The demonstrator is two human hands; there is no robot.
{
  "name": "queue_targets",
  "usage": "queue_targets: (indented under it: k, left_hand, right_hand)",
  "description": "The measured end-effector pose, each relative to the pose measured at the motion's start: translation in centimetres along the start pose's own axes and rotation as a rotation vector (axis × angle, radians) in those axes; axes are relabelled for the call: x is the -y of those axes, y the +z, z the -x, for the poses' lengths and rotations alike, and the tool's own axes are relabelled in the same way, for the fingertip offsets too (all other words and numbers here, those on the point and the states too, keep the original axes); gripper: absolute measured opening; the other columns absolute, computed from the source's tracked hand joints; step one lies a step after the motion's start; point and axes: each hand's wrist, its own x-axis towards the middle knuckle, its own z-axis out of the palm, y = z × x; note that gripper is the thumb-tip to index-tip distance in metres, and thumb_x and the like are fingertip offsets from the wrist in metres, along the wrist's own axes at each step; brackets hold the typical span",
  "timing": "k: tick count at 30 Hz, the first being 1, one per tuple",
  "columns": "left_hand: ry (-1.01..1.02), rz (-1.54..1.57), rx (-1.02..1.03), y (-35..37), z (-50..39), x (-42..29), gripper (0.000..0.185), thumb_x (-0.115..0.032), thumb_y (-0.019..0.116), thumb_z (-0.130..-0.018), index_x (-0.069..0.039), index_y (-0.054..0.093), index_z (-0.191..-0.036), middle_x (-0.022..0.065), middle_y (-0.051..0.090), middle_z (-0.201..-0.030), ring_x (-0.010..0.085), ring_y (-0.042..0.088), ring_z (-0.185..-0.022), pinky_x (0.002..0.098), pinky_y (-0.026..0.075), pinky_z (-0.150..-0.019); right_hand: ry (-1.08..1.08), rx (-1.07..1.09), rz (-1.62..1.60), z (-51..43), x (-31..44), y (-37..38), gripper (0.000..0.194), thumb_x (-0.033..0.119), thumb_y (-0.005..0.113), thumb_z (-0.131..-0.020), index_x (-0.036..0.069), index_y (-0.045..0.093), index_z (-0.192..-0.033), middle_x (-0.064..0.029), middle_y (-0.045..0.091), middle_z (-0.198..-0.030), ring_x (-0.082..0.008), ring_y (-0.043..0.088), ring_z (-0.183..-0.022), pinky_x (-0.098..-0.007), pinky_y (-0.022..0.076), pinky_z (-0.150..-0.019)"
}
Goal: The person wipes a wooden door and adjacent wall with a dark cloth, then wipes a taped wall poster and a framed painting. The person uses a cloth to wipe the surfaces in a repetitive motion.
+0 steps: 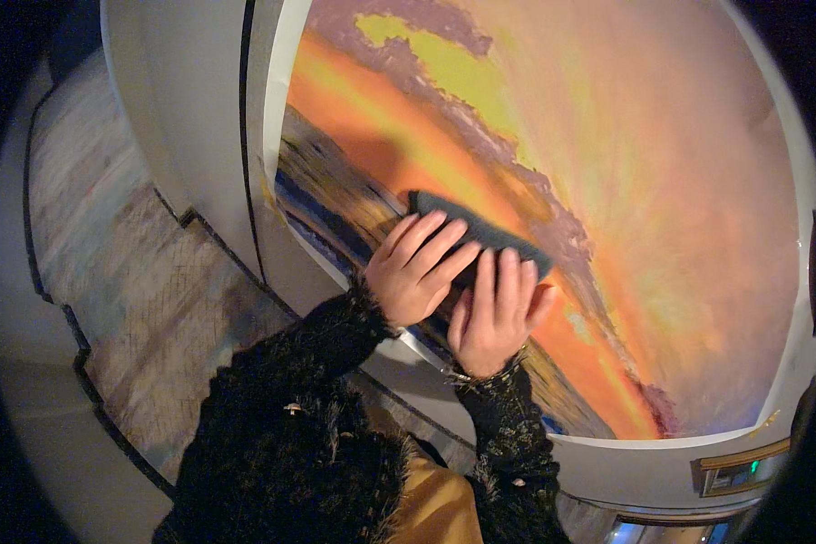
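Note:
A dark grey cloth or felt pad (479, 228), whose exact kind I cannot tell, lies against a large sunset picture (687, 224) with a white border. My left hand (413, 275) holds the pad's left part, fingers spread over its near edge. Close beside it, my right hand (496, 306) has its fingers on the pad's right part. The pad crosses the orange band and the dark lower strip of the picture. Both palms hide some of that strip and of the pad's near side. Dark fuzzy sleeves (299, 367) cover my forearms.
Pale wall panelling (183, 102) with a dark line borders the picture on the left. Beyond it is a patterned floor (156, 285) with dark edging. At the lower right are a wooden frame (741, 466) and a green light (755, 467).

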Motion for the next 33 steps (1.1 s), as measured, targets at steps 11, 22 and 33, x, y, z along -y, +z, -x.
queue_targets:
  k: [11, 22, 33]
  left_hand:
    - [-0.091, -0.003, 0.015, 0.8, 9.3, -0.5, 0.037, -0.012, 0.067, -0.080, -0.011, 0.060, -0.116, 0.0094, 0.049, -0.124, 0.0311, 0.046, -0.119, 0.0436, 0.045, -0.098]
    - [-0.172, 0.017, 0.150, 0.8, 13.1, 0.3, 0.051, -0.008, 0.069, -0.074, -0.005, 0.051, -0.121, 0.0191, 0.043, -0.128, 0.0424, 0.045, -0.117, 0.0499, 0.042, -0.097]
    - [-0.335, 0.096, 0.445, 0.2, 21.5, -0.6, 0.060, -0.008, 0.071, -0.074, -0.011, 0.046, -0.128, 0.0193, 0.039, -0.130, 0.0424, 0.043, -0.119, 0.0504, 0.046, -0.093]
  right_hand:
    - [-0.112, 0.040, -0.020, 6.9, 2.1, 4.4, 0.039, 0.014, 0.050, -0.085, 0.007, 0.061, -0.122, -0.0055, 0.057, -0.127, -0.0220, 0.050, -0.120, -0.0468, 0.0146, -0.113]
    - [-0.097, 0.159, -0.060, 8.0, 3.3, 5.3, 0.040, 0.015, 0.053, -0.084, 0.006, 0.060, -0.123, -0.0035, 0.053, -0.132, -0.0177, 0.048, -0.123, -0.0464, 0.0180, -0.110]
    - [-0.324, 0.364, -0.078, 12.8, 4.2, 7.9, 0.044, 0.019, 0.049, -0.088, 0.002, 0.052, -0.128, -0.0036, 0.045, -0.141, -0.0137, 0.044, -0.126, -0.0390, 0.0254, -0.105]
